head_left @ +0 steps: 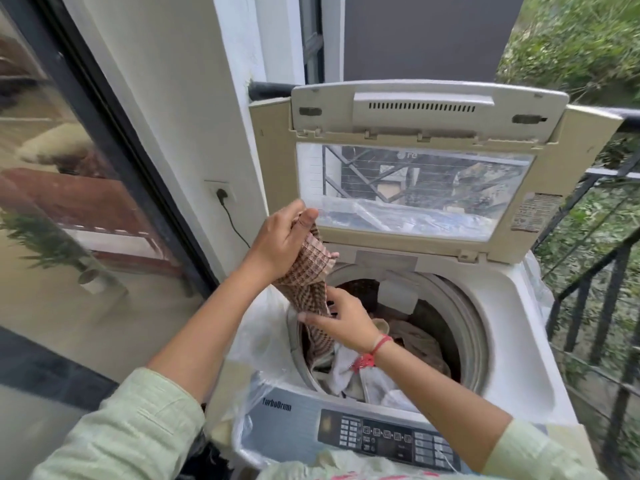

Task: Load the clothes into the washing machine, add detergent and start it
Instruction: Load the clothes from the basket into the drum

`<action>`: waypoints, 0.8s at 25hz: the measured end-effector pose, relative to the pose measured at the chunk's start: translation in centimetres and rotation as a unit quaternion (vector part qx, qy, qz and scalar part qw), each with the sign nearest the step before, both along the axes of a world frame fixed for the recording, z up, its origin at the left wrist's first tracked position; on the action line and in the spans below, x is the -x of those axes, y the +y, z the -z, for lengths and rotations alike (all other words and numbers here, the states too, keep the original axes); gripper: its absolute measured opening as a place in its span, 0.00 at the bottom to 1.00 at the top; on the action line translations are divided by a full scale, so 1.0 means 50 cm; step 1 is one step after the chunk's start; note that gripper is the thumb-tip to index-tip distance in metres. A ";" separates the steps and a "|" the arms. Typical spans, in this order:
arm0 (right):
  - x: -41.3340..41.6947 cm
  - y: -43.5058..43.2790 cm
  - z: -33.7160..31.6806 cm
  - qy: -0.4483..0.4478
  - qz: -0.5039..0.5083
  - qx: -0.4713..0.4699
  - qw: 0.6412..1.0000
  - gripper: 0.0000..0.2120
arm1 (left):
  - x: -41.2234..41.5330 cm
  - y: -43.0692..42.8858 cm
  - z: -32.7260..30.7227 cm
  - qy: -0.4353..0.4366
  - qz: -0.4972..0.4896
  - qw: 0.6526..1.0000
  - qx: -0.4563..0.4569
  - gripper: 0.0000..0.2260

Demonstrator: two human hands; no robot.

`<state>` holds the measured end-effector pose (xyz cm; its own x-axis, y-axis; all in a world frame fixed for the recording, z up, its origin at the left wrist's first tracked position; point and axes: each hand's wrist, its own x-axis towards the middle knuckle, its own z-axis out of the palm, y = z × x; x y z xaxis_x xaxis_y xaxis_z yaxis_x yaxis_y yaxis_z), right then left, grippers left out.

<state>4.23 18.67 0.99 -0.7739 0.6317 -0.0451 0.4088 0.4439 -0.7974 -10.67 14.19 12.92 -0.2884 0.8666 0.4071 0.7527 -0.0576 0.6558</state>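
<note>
Several clothes already lie in the drum, while left hand and right hand both grip a checked cloth hanging over its nine o'clock rim; detergent and starting apparently remain.

Inside the drum, the lower end of the checked cloth passes behind the right hand and is lost among the clothes, which hide the drum's floor. Above the drum, the left hand shows its back, so most of its fingers are out of sight. In front of the drum, the control panel lettering is too small to read, and its right end lies under the right sleeve. Behind the drum, the sticker on the raised lid is illegible.
</note>
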 end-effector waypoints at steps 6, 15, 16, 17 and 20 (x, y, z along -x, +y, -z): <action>-0.092 0.129 -0.087 0.169 0.172 0.119 0.963 0.03 | 0.046 -0.022 0.025 -0.013 -0.024 0.991 0.133 0.14; -0.264 0.254 -0.189 0.150 0.221 -0.283 0.921 0.03 | -0.027 0.121 0.058 0.053 0.071 0.987 0.133 0.19; -0.274 0.235 -0.176 0.137 0.189 -0.286 0.929 0.02 | -0.028 0.122 0.072 0.084 0.068 0.985 0.138 0.21; -0.286 0.218 -0.134 0.082 0.133 -0.281 0.947 0.01 | -0.026 0.113 0.093 0.116 0.070 0.979 0.151 0.21; -0.303 0.141 0.006 -0.230 -0.160 -0.153 0.948 0.04 | -0.024 0.061 0.208 0.219 0.134 0.914 0.313 0.15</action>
